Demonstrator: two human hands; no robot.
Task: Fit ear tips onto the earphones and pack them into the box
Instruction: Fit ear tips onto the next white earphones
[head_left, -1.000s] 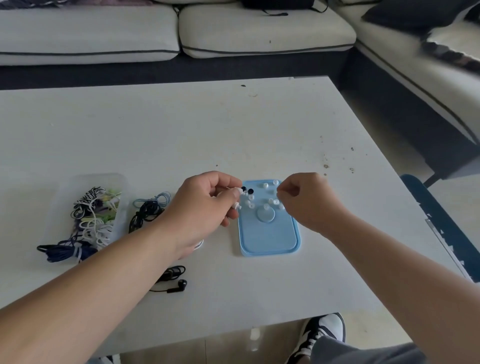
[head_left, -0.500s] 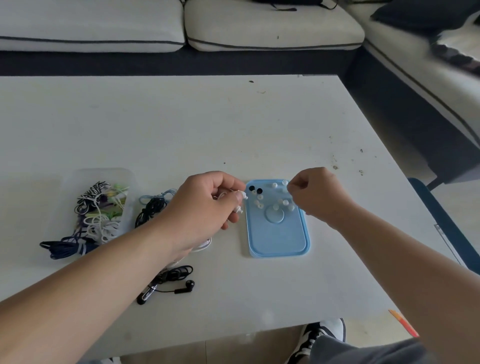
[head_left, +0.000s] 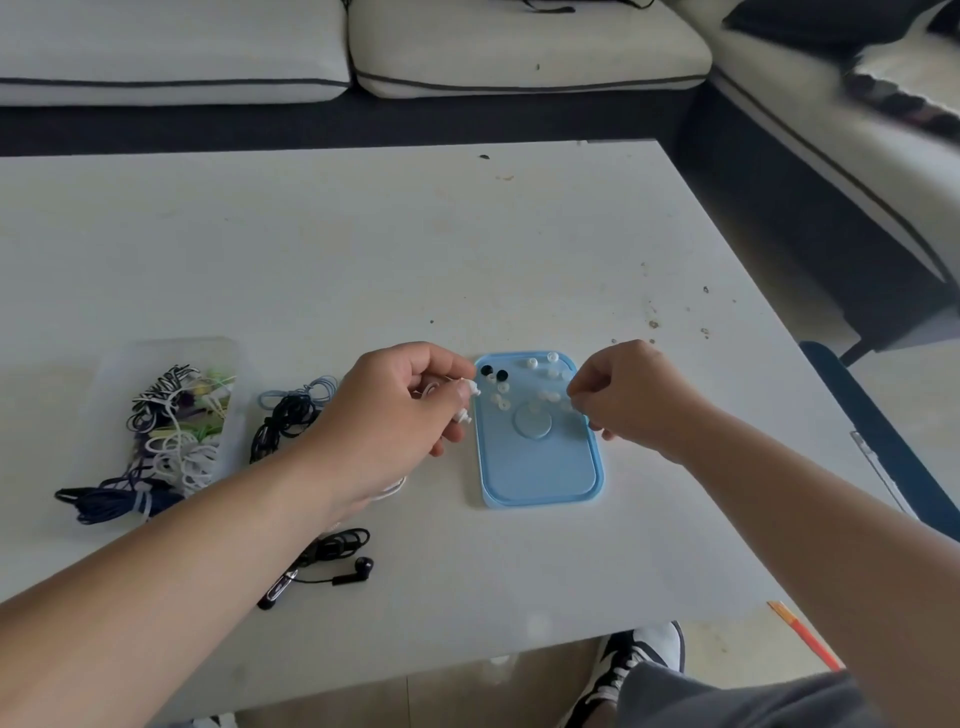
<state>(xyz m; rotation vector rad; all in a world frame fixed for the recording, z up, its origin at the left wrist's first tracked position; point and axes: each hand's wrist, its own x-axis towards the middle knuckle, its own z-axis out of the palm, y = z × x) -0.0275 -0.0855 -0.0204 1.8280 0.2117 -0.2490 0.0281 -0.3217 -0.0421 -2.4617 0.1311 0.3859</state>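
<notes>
1. Ear tips (head_left: 551, 357) sit scattered across the far half of the blue lid (head_left: 540, 467). Most are pale, and two black ear tips (head_left: 493, 373) lie side by side at its far left corner.
2. Your left hand (head_left: 395, 415) hangs just off the lid's left edge with its fingers curled. Thumb and forefinger pinch the white earphones (head_left: 469, 388), and two white buds poke out toward the lid.
3. A loop of white cable shows from under that wrist, left of the lid's near corner.
4. Your right hand (head_left: 628, 400) is over the lid's right edge, fingers curled in, thumb and fingertip pressed together. Something small and pale may be between them, but I cannot tell.
5. Your hands are apart, with the lid's far half between them.
6. Left of the lid, past your left hand, a tangle of black earphones (head_left: 291, 415) lies on the table with a pale blue cable looped at its far side.
7. Further left of the lid, the clear box (head_left: 228, 356) holds coiled earphones in white, green and zebra stripe. A dark blue cable (head_left: 104, 501) spills out of its near end.
8. Toward you and left of the lid, a second black set (head_left: 337, 558) lies near the table edge, one bud sticking out to the right.
9. The lid lies flat on the white table (head_left: 363, 249), with a round raised disc (head_left: 532, 423) at its middle.
</notes>
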